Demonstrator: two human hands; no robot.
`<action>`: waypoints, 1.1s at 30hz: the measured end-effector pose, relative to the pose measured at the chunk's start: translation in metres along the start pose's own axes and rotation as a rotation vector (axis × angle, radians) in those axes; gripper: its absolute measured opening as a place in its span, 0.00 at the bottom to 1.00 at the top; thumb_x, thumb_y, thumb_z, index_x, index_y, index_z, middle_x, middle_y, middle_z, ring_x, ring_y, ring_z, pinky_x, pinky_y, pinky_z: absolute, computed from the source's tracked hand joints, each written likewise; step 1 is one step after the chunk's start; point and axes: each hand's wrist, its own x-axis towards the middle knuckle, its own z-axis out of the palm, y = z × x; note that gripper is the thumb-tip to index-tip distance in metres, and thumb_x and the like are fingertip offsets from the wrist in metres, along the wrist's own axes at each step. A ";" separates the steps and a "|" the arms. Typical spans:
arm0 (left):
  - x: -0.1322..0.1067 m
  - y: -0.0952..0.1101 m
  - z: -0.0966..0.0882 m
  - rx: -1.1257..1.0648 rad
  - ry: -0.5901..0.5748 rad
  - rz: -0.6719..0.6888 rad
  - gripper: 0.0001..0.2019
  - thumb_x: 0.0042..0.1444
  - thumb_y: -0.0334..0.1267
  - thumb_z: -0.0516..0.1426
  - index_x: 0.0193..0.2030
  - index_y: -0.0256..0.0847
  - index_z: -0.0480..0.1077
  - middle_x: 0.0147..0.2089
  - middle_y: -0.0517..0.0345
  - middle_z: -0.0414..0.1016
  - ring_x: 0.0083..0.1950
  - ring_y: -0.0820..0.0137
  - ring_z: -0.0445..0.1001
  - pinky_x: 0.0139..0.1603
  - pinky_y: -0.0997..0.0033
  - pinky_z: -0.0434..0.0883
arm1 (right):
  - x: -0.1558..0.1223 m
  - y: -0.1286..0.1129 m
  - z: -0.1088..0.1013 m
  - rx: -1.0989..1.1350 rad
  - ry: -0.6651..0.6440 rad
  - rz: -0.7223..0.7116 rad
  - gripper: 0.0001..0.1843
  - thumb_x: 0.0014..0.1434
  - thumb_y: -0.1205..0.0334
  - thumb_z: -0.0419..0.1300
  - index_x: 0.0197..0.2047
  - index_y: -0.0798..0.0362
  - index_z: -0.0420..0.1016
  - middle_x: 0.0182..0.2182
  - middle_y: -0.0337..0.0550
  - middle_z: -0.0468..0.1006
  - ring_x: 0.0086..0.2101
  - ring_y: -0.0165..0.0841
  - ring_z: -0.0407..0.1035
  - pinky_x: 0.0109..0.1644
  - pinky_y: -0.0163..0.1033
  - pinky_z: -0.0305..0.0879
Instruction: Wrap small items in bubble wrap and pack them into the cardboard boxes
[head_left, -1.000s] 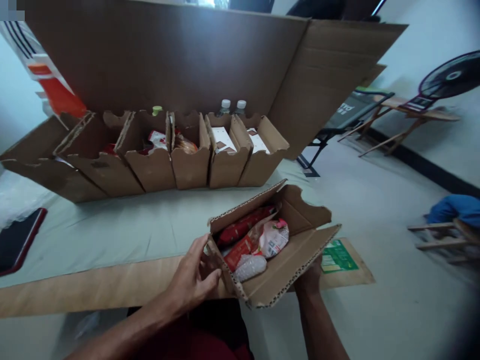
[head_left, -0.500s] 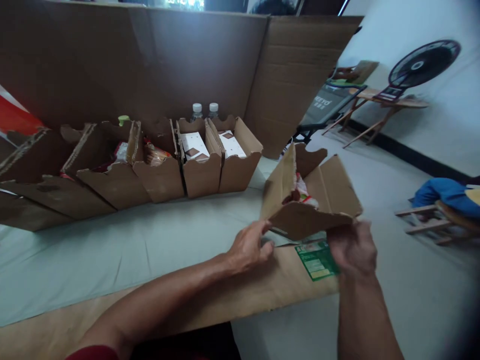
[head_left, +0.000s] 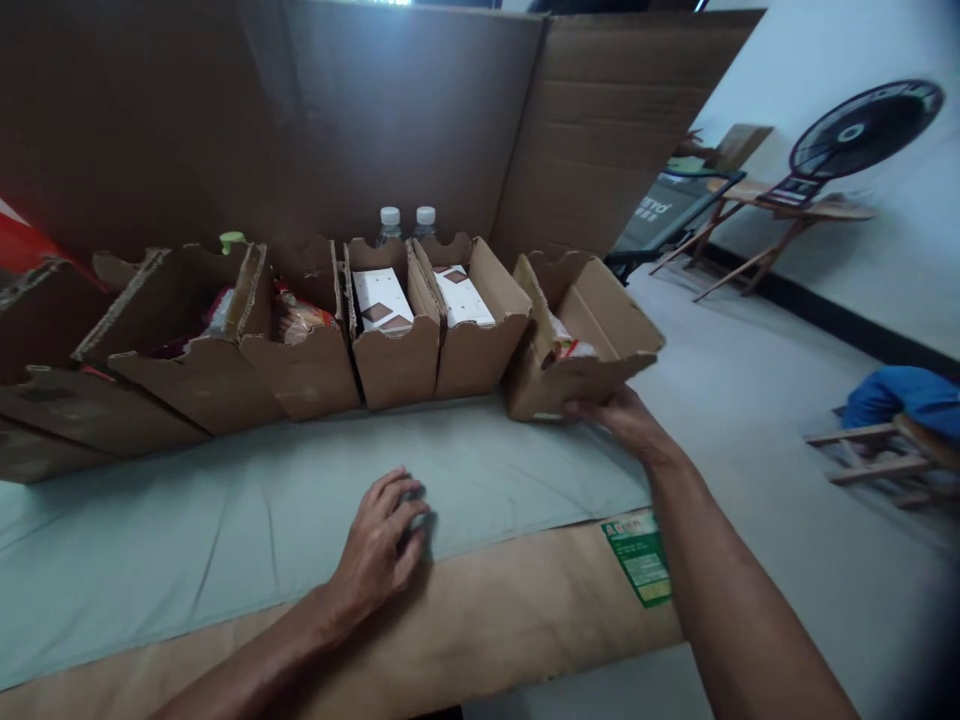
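The left hand (head_left: 379, 545) was bare, with slender fingers (head_left: 409, 513), a sturdy thumb (head_left: 409, 560) and knuckles that showed as soft ridges. It ran into a narrow wrist (head_left: 334, 602), and behind that the left forearm (head_left: 274, 640) widened smoothly, uncovered as far as the view reached. The right hand (head_left: 622, 415) was bare too (several of its fingers were hidden from sight), and it tapered into a long, lean right forearm (head_left: 731, 565), likewise uncovered. A small black patch (head_left: 442, 713) showed at the bottom edge, too little to tell whether it was clothing.
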 end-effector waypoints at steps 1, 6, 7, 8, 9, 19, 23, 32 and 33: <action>-0.002 -0.001 0.000 0.010 0.022 -0.006 0.15 0.59 0.25 0.55 0.49 0.43 0.73 0.55 0.46 0.77 0.66 0.52 0.68 0.59 0.45 0.75 | 0.012 -0.003 0.005 0.010 -0.044 0.006 0.28 0.37 0.54 0.77 0.43 0.51 0.80 0.42 0.46 0.86 0.44 0.44 0.79 0.50 0.50 0.79; -0.001 -0.004 0.002 0.029 0.054 -0.011 0.15 0.59 0.25 0.55 0.49 0.42 0.73 0.55 0.45 0.77 0.66 0.51 0.68 0.58 0.45 0.76 | 0.051 -0.009 0.022 0.012 -0.169 0.028 0.24 0.41 0.56 0.75 0.43 0.51 0.80 0.44 0.45 0.86 0.46 0.42 0.78 0.55 0.50 0.76; 0.000 -0.004 0.002 0.023 0.052 -0.014 0.14 0.59 0.25 0.55 0.49 0.42 0.73 0.55 0.45 0.77 0.66 0.51 0.68 0.58 0.45 0.76 | 0.053 -0.010 0.023 0.003 -0.163 0.024 0.24 0.39 0.56 0.76 0.42 0.50 0.80 0.43 0.45 0.86 0.46 0.42 0.78 0.55 0.52 0.77; 0.000 -0.004 0.002 0.016 0.050 -0.019 0.14 0.59 0.25 0.55 0.49 0.42 0.73 0.55 0.45 0.77 0.65 0.51 0.68 0.57 0.45 0.76 | 0.053 -0.010 0.022 -0.008 -0.150 0.017 0.25 0.38 0.55 0.76 0.42 0.49 0.80 0.43 0.45 0.86 0.45 0.43 0.79 0.54 0.53 0.77; 0.001 -0.004 0.002 0.009 0.044 -0.026 0.14 0.59 0.24 0.55 0.48 0.42 0.73 0.54 0.45 0.77 0.65 0.51 0.68 0.57 0.44 0.76 | 0.051 -0.011 0.021 -0.024 -0.125 0.006 0.25 0.37 0.55 0.76 0.41 0.49 0.80 0.43 0.45 0.86 0.44 0.44 0.79 0.53 0.54 0.77; -0.001 -0.004 0.004 -0.065 0.026 -0.096 0.14 0.57 0.25 0.54 0.47 0.41 0.73 0.56 0.43 0.75 0.66 0.49 0.67 0.59 0.40 0.75 | -0.036 -0.109 0.070 -0.624 0.420 -0.550 0.16 0.62 0.57 0.61 0.52 0.49 0.78 0.42 0.47 0.82 0.36 0.39 0.75 0.47 0.50 0.73; -0.003 -0.007 0.008 -0.088 0.054 -0.088 0.14 0.56 0.25 0.55 0.47 0.41 0.73 0.56 0.43 0.75 0.65 0.49 0.68 0.58 0.40 0.75 | -0.015 -0.149 0.117 -0.844 0.070 -0.393 0.26 0.61 0.60 0.62 0.63 0.48 0.73 0.33 0.42 0.83 0.31 0.39 0.75 0.38 0.43 0.70; 0.008 -0.008 -0.017 -0.076 0.226 -0.190 0.18 0.58 0.28 0.54 0.55 0.42 0.71 0.61 0.43 0.72 0.65 0.53 0.70 0.61 0.43 0.73 | -0.065 -0.143 0.100 -0.807 -0.047 -0.364 0.11 0.59 0.58 0.57 0.40 0.45 0.80 0.32 0.41 0.85 0.31 0.40 0.77 0.35 0.41 0.67; 0.010 -0.004 -0.026 -0.086 0.238 -0.213 0.19 0.59 0.28 0.55 0.57 0.43 0.70 0.62 0.43 0.72 0.65 0.54 0.70 0.62 0.44 0.74 | -0.089 -0.142 0.087 -0.767 -0.047 -0.365 0.10 0.59 0.57 0.57 0.39 0.44 0.80 0.32 0.41 0.85 0.31 0.40 0.77 0.35 0.43 0.67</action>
